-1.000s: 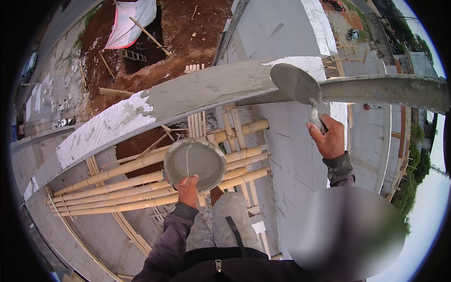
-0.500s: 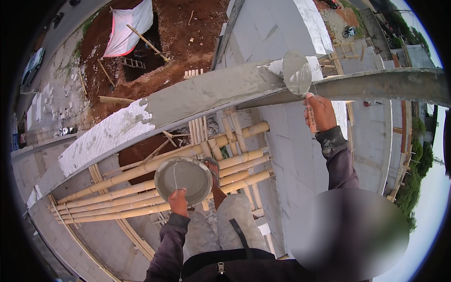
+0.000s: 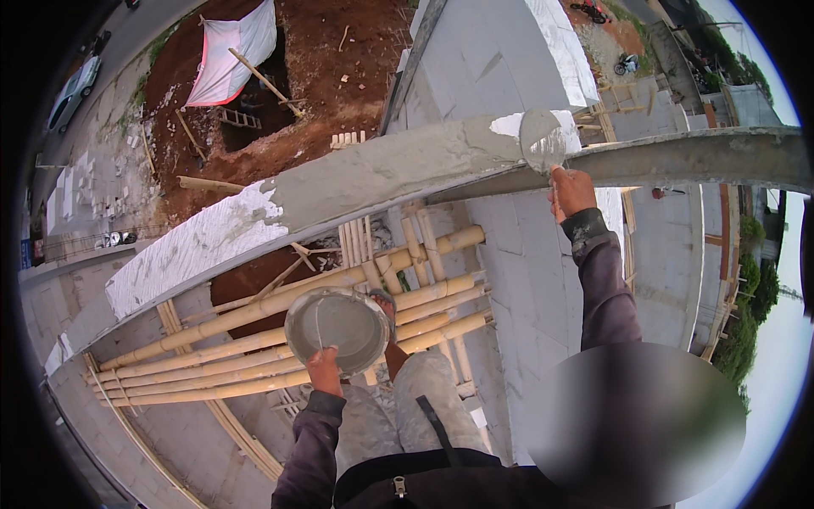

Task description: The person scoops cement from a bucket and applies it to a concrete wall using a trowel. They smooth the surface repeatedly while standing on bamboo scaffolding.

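My left hand (image 3: 324,369) is closed on the wire handle of a round bucket (image 3: 360,329) of grey wet mortar, held above my knees and the bamboo poles. My right hand (image 3: 570,193) grips a trowel (image 3: 540,136) with a rounded, mortar-smeared blade at the right end of the wall top (image 3: 381,165) that crosses in front of me. Grey mortar coats the middle of that top, with white bare block (image 3: 182,233) at the left and small white patches around the blade.
Bamboo poles (image 3: 441,327) make a platform under my sandalled foot, high above red earth and a pit (image 3: 254,110) with a sheet (image 3: 229,55). A grey block wall (image 3: 526,280) stands at the right, and a concrete beam (image 3: 695,157) runs rightward. Vehicles (image 3: 76,89) stand far below.
The trowel rose from below the wall top onto its right end, its blade turned more upright, and is now slightly lower than half a second ago. The bucket shifted a little left and down.
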Demonstrator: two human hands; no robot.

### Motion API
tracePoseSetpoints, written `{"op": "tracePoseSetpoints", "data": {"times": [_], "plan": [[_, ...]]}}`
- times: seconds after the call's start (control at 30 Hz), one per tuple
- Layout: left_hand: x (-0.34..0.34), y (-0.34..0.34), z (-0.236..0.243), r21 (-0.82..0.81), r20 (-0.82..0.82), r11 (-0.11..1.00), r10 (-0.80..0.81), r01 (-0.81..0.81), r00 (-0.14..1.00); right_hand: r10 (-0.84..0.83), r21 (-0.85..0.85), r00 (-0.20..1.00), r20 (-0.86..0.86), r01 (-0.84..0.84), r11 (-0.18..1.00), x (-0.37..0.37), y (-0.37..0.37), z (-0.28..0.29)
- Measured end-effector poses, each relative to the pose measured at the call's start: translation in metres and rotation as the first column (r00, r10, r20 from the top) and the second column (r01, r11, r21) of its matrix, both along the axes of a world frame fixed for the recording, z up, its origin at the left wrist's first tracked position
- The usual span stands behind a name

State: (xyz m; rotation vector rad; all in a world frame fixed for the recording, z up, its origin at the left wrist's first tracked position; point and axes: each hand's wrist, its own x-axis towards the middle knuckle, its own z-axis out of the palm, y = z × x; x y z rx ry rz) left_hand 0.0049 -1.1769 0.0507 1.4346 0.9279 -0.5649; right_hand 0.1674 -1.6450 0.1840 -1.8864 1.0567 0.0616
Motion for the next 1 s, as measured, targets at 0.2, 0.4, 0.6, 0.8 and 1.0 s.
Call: {"op": "tracePoseSetpoints", "data": {"times": [0.2,0.4,0.6,0.8,1.0], "plan": [[0.001,-0.009,-0.001,0.000,0.015,1.000,-0.017,0.017,1.000,0.117,0.154,0.993,0.021,-0.119,0.981,-0.014,0.022,-0.008],[-0.002,-0.006,-0.001,-0.030,0.033,0.999,-0.019,0.020,0.999,0.092,-0.074,0.996,0.020,-0.090,0.993,-0.025,0.000,-0.028],[-0.006,-0.009,-0.008,0.024,0.014,0.998,-0.050,0.050,0.999,-0.070,0.174,0.998,-0.006,0.070,0.982,-0.025,-0.011,0.000],[-0.008,0.002,-0.018,0.036,-0.011,0.996,-0.082,0.082,0.997,0.110,0.237,0.994,-0.009,-0.105,0.966,-0.006,-0.002,-0.009],[-0.011,0.001,-0.020,0.070,-0.023,0.995,-0.074,0.075,0.997,-0.199,-0.118,0.980,0.008,0.198,0.973,0.033,-0.036,-0.008]]}}
